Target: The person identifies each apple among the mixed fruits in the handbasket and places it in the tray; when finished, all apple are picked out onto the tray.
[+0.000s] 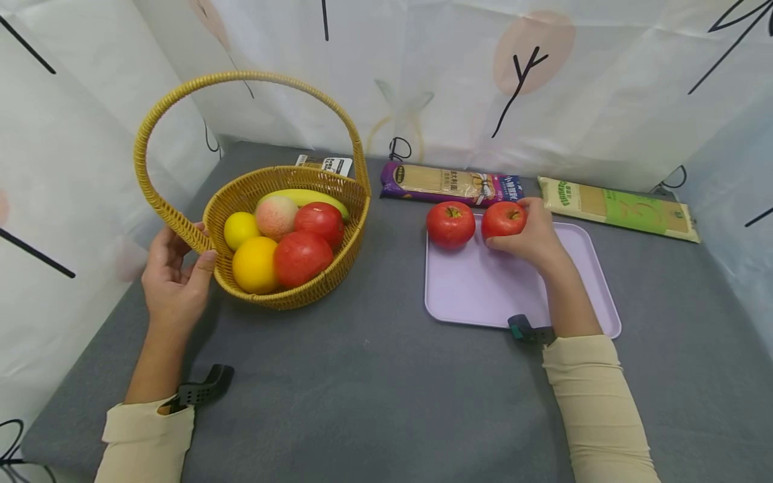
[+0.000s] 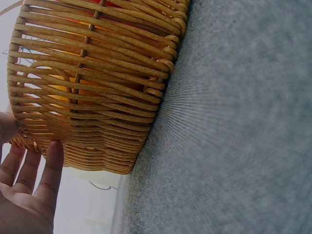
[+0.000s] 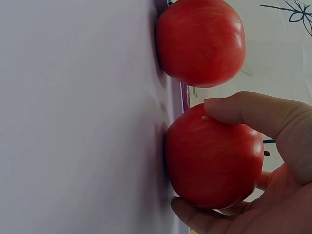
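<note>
At the left stands a yellow wicker basket with a tall hooped handle. My left hand holds its left side where the handle meets the rim, thumb in front and fingers behind. Inside lie a banana, a peach, an orange, a lemon and two red fruits. On the right, my right hand grips a red apple between thumb and fingers, low over the lilac tray. A second red apple sits beside it at the tray's back left corner.
Behind the tray lie a purple noodle pack and a green and cream pack. Another labelled pack is partly hidden behind the basket. White patterned cloth hangs around the grey table.
</note>
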Demonstrator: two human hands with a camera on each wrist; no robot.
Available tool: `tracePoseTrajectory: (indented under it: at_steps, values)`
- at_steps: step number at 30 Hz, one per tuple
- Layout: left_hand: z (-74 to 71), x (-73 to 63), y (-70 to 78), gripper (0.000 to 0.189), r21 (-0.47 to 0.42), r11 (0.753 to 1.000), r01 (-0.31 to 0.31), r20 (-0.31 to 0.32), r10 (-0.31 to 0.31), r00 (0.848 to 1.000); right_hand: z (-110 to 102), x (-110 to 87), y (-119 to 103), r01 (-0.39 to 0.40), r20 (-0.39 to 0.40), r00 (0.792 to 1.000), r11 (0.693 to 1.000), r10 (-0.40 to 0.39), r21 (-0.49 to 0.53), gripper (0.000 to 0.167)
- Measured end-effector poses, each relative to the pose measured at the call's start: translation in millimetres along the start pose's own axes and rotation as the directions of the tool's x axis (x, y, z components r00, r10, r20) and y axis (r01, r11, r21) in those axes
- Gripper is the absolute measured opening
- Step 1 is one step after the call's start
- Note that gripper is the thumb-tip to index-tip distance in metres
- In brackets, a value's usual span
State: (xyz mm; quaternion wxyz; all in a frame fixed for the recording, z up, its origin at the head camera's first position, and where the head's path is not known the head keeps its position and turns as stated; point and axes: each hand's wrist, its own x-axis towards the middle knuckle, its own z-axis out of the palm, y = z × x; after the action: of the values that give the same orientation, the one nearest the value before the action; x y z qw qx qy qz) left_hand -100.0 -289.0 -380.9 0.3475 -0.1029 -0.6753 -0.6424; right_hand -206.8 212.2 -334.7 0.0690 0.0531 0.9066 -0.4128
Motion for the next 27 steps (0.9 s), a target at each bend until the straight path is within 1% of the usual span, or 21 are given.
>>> tracePoseTrajectory:
  at_steps: [4, 9, 15, 22, 25, 27]
  values:
    - [0.2, 0.1, 0.8, 0.056, 0.003, 1.0, 0.004, 0.0, -0.004, 1.0, -2.4, -1.3, -0.3, 0.001, 0.013, 1.0, 1.0, -0.001, -0.009, 0.097]
    - [0.3, 0.3, 1.0, 0.056, 0.027, 1.0, -0.008, -0.002, 0.008, 1.0, -5.9, -2.3, 0.8, -0.008, 0.028, 1.0, 1.0, 0.009, -0.023, 0.099]
    - [0.3, 0.6, 0.9, 0.056, 0.046, 0.999, -0.007, 0.002, 0.007, 1.0, -7.9, -1.6, 3.8, -0.009, 0.005, 1.0, 1.0, 0.01, -0.029, 0.099]
    - [-0.3, -0.5, -0.2, 0.056, 0.029, 1.0, -0.007, 0.006, 0.006, 1.0, -6.3, -0.5, 6.2, -0.001, -0.017, 1.0, 1.0, 0.0, -0.025, 0.095]
    - [-0.2, -0.8, 0.3, 0.056, 0.029, 1.0, -0.005, 0.004, 0.005, 1.0, -5.6, -1.0, 4.9, 0.003, -0.025, 1.0, 0.999, -0.004, -0.054, 0.098]
    - [0.1, -0.5, 0.8, 0.056, 0.034, 0.999, -0.006, 0.003, 0.006, 1.0, -4.8, -2.8, 1.3, 0.011, -0.032, 0.999, 0.995, -0.014, -0.099, 0.103]
